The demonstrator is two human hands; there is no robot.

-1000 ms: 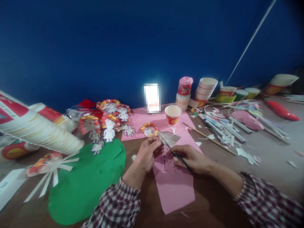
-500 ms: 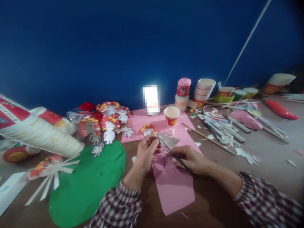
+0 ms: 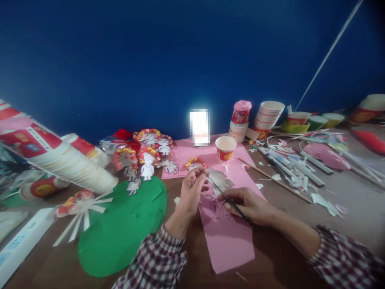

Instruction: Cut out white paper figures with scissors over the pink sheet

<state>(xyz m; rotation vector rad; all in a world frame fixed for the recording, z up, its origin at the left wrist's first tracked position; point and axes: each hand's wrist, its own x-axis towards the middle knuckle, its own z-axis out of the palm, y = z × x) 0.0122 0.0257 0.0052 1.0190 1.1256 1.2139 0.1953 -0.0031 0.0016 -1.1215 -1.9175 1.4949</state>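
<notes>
My left hand [image 3: 194, 188] is closed in a pinch on a greyish paper cut-out [image 3: 223, 180] with a scalloped lower edge. Between the fingers of my right hand [image 3: 249, 204] is a slim tool [image 3: 233, 204] with a dark handle and a thin tip; its exact kind is unclear. The tip reaches across the cut-out to my left fingertips. Both hands are over a pink paper sheet [image 3: 228, 245] dotted with dark purple scraps. Just behind lies a cut-out figure in a red and yellow ring [image 3: 195, 163]. A paper cup [image 3: 225, 149] stands on the pink paper.
Stacked paper cups [image 3: 72, 164] lean at the left, beside a green paper shape [image 3: 120, 237] and a white power strip [image 3: 25, 245]. More ringed figures [image 3: 147, 162] lie at the back. A wooden stick [image 3: 275, 180], pens [image 3: 279, 162] and paper scraps are on the right.
The whole view has shifted, so things appear farther right. The cut-out has turned, showing its scalloped edge more fully. Both hands keep their hold.
</notes>
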